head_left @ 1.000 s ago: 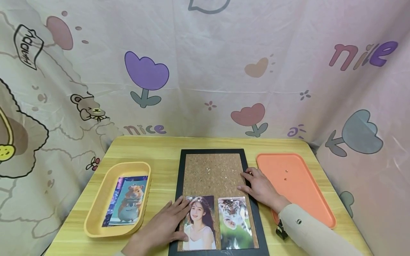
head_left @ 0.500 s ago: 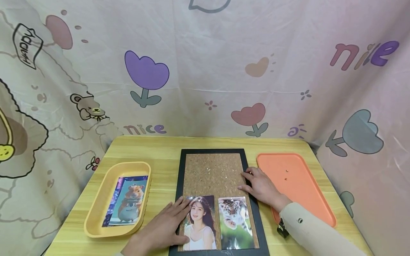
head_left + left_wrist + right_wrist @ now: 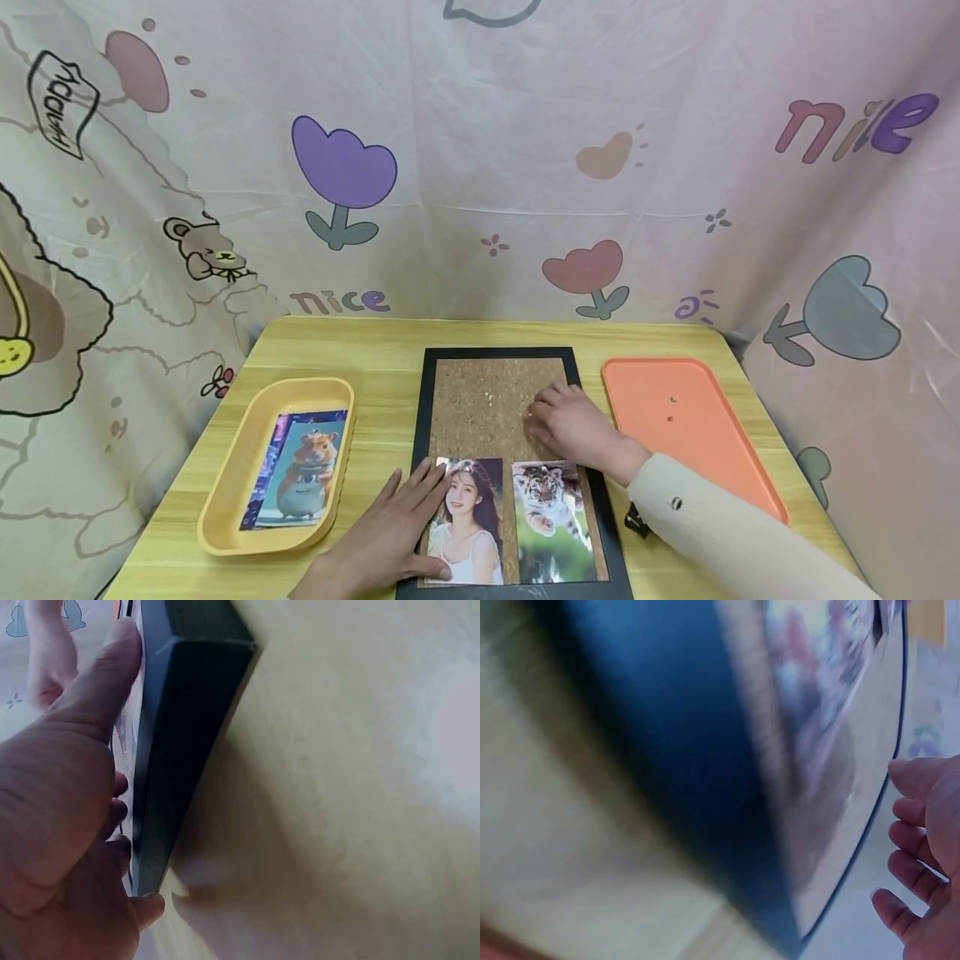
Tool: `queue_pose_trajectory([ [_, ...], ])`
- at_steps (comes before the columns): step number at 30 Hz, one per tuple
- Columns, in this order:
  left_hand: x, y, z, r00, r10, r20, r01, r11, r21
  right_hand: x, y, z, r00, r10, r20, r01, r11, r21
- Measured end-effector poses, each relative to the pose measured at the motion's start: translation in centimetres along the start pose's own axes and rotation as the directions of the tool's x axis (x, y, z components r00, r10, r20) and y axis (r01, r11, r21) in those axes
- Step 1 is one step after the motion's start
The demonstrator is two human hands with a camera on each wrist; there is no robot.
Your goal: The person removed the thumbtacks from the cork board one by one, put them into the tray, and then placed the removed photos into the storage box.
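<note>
A black-framed corkboard [image 3: 465, 417] lies on the table. Near its front edge, a portrait photo [image 3: 482, 546] and a tiger photo [image 3: 555, 542] lie side by side. My left hand [image 3: 386, 529] rests flat across the board's left edge, fingertips on the portrait's left side. In the left wrist view the thumb lies along the black frame [image 3: 191, 712]. My right hand [image 3: 573, 425] is over the bare cork above the tiger photo, fingers loosely bent. In the right wrist view those fingers [image 3: 911, 840] are apart, with nothing seen between them.
On the left stands a yellow tray [image 3: 217, 500] with a hamster picture [image 3: 300, 475] on top of another print. An orange tray [image 3: 712, 450] at right bears two tiny dark bits [image 3: 671, 409]. A patterned curtain [image 3: 465, 167] hangs behind the table [image 3: 382, 417].
My right hand has left the frame's right edge and moved leftward and slightly up over the cork. The left hand and both photos have stayed nearly in place.
</note>
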State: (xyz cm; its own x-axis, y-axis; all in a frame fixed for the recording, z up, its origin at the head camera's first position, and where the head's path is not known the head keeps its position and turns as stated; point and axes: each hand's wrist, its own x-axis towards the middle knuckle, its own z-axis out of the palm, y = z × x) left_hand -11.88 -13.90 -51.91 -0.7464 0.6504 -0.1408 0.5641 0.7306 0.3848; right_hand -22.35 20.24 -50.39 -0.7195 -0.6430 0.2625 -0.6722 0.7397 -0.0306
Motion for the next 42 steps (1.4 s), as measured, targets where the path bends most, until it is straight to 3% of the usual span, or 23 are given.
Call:
queue_pose_trajectory([
  [6, -0.1, -0.1, 0.4, 1.000, -0.005, -0.002, 0.005, 1.000, 0.019, 2.9, -2.9, -0.5, 0.982, -0.187, -0.008, 0.186, 0.978, -0.093],
  [12, 0.0, -0.1, 0.6, 1.000, -0.015, 0.006, 0.015, 1.000, 0.009, 4.8, -4.9, -1.1, 0.949, -0.293, 0.118, 0.312, 0.928, -0.206],
  [18, 0.0, -0.2, 0.7, 1.000, -0.020, -0.001, 0.020, 1.000, 0.000, 6.0, -6.1, -0.8, 0.893, -0.412, 0.182, 0.448, 0.853, -0.267],
  [23, 0.0, -0.3, 0.8, 1.000, -0.013, -0.015, 0.013, 1.000, 0.011, 6.8, -6.9, -0.1, 0.834, -0.496, 0.240, 0.551, 0.767, -0.328],
  [27, 0.0, -0.3, 0.9, 1.000, -0.010, -0.017, 0.010, 1.000, 0.015, 7.2, -7.5, 0.5, 0.795, -0.528, 0.298, 0.606, 0.716, -0.348],
  [31, -0.1, -0.4, 0.9, 1.000, -0.007, -0.020, 0.007, 1.000, 0.021, 7.3, -8.0, 0.8, 0.767, -0.547, 0.334, 0.639, 0.693, -0.333],
  [42, -0.2, -0.3, 0.9, 1.000, 0.000, -0.028, 0.000, 1.000, 0.023, 7.4, -8.6, 1.5, 0.747, -0.548, 0.376, 0.662, 0.668, -0.340],
])
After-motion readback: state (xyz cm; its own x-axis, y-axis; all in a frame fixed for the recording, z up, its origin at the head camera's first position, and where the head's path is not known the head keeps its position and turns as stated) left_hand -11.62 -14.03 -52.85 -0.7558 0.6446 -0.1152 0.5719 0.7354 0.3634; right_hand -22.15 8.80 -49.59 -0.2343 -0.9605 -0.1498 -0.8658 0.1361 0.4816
